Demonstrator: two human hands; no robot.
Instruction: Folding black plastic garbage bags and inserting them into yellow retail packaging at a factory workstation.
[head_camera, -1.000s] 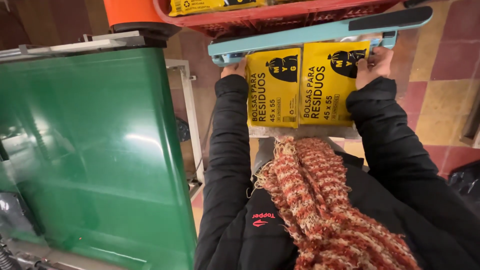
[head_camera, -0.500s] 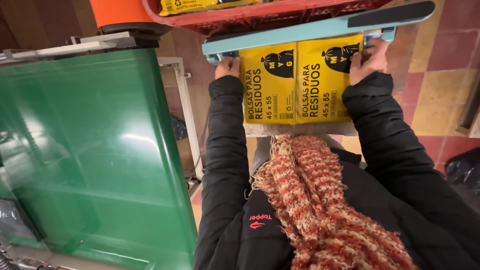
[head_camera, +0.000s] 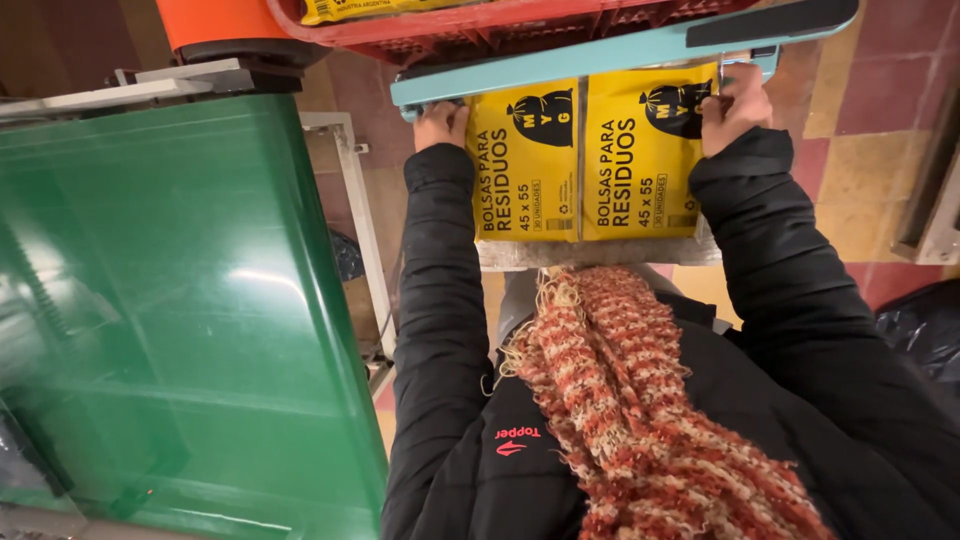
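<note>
Both hands (head_camera: 440, 125) (head_camera: 733, 105) at yellow packs' (head_camera: 580, 165) top corners (tight).

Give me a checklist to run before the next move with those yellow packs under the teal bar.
1. Left hand on the top corner of the left yellow plastic pack: ok.
2. Right hand on the top corner of the right yellow plastic pack: ok.
3. Packs side by side, edges meeting: ok.
4. Pack tops under the long teal bar: ok.
5. Firmness of each grip: cannot tell.
6. Red plastic crate above, steady: cannot tell.
</note>
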